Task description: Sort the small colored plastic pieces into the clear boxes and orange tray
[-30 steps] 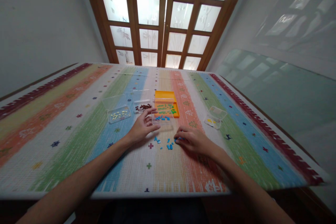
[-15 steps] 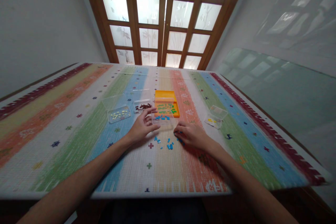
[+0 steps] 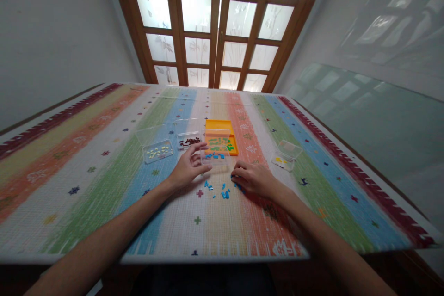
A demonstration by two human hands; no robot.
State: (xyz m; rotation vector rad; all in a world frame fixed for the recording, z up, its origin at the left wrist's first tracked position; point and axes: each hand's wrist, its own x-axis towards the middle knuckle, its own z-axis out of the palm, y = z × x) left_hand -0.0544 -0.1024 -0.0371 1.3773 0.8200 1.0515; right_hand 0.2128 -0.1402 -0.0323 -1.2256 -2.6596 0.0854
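On the striped tablecloth (image 3: 183,226) there are five small boxes, all with lids open. At the left, a clear box (image 3: 152,161) contains pale yellow pieces (image 3: 159,151); just beside it to the right, another clear box (image 3: 179,142) has dark brown pieces (image 3: 190,141). An orange box (image 3: 234,145) with green pieces (image 3: 229,147) stands in the middle, and on its near side is the clear box for blue (image 3: 222,162), in which several blue pieces lie. At the right, well apart, a smaller clear box (image 3: 288,165) holds a few yellow pieces (image 3: 280,160). The loose blue pieces (image 3: 225,194) are scattered on the cloth, between and nearer than the two hands; they are small, short and bright, some lying close together. The left hand (image 3: 187,167) is at the left end of the clear box for blue, its thumb and fingers parted and curved; I cannot tell whether they grip it. The right hand (image 3: 251,178) has its fingertips closed together, pinching a small blue piece (image 3: 232,176), partly hidden, above other loose ones.
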